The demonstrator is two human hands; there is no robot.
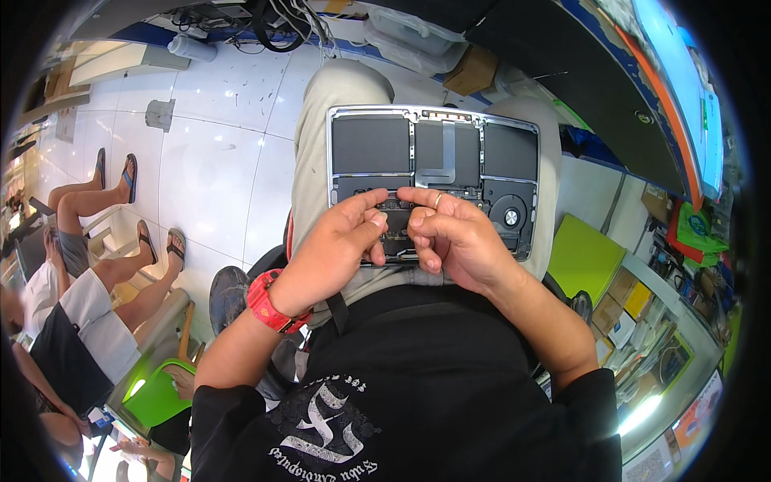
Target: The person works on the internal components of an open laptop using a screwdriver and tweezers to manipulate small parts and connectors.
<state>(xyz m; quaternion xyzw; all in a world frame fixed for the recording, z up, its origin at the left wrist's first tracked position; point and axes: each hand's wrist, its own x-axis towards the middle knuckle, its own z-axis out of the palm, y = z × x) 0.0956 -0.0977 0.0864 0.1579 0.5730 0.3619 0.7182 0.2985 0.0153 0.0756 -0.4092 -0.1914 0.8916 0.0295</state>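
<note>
An opened laptop (373,145) lies across my lap with its inside up, showing black battery cells, a grey ribbon cable (450,153) and a round fan (511,217). My left hand (349,233) is over its near left half, index finger stretched toward the circuit board (397,229). From the other side my right hand (458,233) points its index finger at the same spot; the two fingertips nearly meet. The other fingers of both hands are bent, and I see nothing held in either. My hands cover part of the board. Whether the fingertips touch it I cannot tell.
Two seated people (80,273) are at the left, legs stretched over the white tiled floor (217,153). Clear plastic bins (414,40) and a cardboard box (471,71) stand ahead. A glass case (666,353) with boxes is at the right, beside a green panel (582,257).
</note>
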